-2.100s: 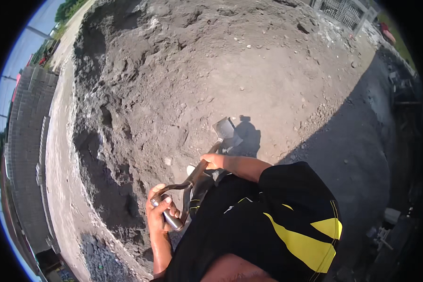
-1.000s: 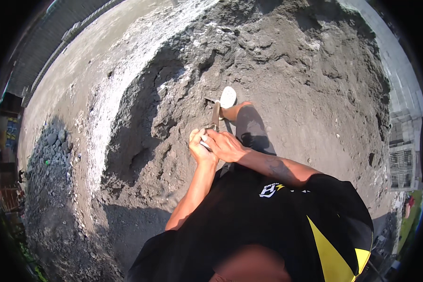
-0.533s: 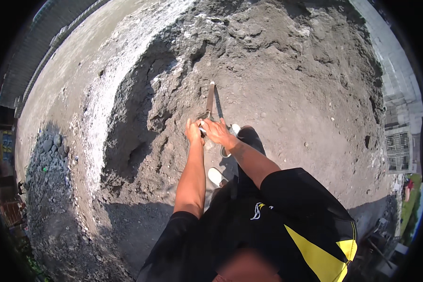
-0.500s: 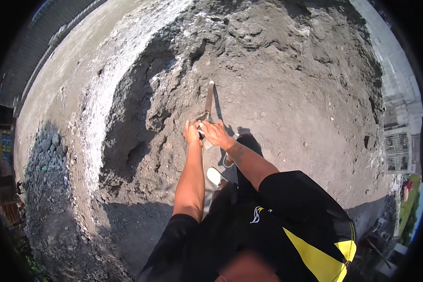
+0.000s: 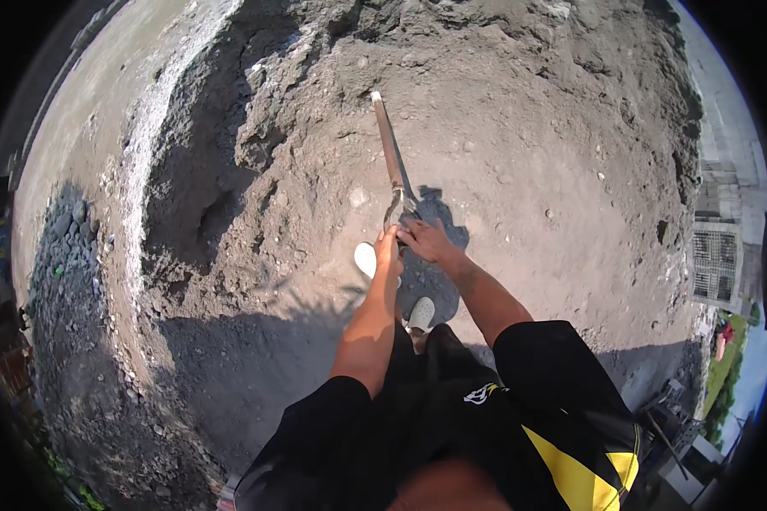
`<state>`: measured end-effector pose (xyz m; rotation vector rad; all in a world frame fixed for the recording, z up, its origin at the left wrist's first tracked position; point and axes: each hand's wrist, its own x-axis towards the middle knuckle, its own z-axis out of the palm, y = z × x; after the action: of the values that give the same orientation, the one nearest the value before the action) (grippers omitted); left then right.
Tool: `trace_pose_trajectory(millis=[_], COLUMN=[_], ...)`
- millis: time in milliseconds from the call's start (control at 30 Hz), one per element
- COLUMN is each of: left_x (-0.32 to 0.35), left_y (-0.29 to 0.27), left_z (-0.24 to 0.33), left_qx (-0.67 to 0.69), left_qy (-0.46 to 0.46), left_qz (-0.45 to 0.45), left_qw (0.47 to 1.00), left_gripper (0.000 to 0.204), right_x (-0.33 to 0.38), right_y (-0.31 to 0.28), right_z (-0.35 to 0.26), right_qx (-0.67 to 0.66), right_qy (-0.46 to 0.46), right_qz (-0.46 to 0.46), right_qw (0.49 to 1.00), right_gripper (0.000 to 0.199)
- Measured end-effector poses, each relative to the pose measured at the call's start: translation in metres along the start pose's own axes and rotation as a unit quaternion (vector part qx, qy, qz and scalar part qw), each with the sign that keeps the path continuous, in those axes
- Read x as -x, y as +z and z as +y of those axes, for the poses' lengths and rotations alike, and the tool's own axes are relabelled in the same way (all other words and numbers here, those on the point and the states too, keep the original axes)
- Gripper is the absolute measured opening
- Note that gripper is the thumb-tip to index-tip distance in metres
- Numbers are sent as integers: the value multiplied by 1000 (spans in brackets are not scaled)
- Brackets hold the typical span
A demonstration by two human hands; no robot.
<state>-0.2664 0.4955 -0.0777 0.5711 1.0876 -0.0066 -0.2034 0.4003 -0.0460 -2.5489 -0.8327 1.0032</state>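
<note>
I hold a long tool with a brown shaft (image 5: 389,145) out in front of me, its pale end pointing away over the dirt. Near my hands the shaft meets a forked metal piece, partly hidden by my fingers; the tool's exact kind is unclear. My left hand (image 5: 387,249) is closed around the near part of the fork. Just right of it, my right hand (image 5: 426,240) grips the same part, fingers curled over it. Below my hands are my pale shoes, one (image 5: 366,259) left of my left wrist and the other (image 5: 421,313) between my forearms.
Grey-brown dirt (image 5: 528,230) spreads ahead and right, with scattered small stones. A broken earth bank (image 5: 198,183) rises at the left and far side. Grey stones (image 5: 72,226) lie heaped at far left. Grey blocks with a grid-like opening (image 5: 714,264) stand at the right edge.
The tool and both hands have shifted right in view, and the shaft now leans the other way, its pale end farther off. Both shoes show now, where one was visible before.
</note>
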Motion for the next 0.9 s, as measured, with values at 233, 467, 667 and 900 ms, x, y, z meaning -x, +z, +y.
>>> trace_pose_trajectory(millis=[233, 467, 667, 900], left_x=[77, 100, 64, 76], left_y=[-62, -122, -188, -151], left_z=[22, 118, 200, 198], left_qx=[30, 208, 82, -27], left_qy=[85, 193, 186, 197], left_qz=[7, 95, 289, 437], left_qw=[996, 954, 936, 877], left_gripper=[15, 6, 5, 6], right_x=[76, 82, -68, -290], right_y=[15, -30, -54, 4], right_z=[-52, -53, -23, -67], right_qx=[-66, -137, -180, -379], right_qy=[-165, -126, -1, 254], right_qz=[7, -50, -72, -104], right_qw=[984, 981, 981, 884], right_gripper=[58, 61, 82, 66])
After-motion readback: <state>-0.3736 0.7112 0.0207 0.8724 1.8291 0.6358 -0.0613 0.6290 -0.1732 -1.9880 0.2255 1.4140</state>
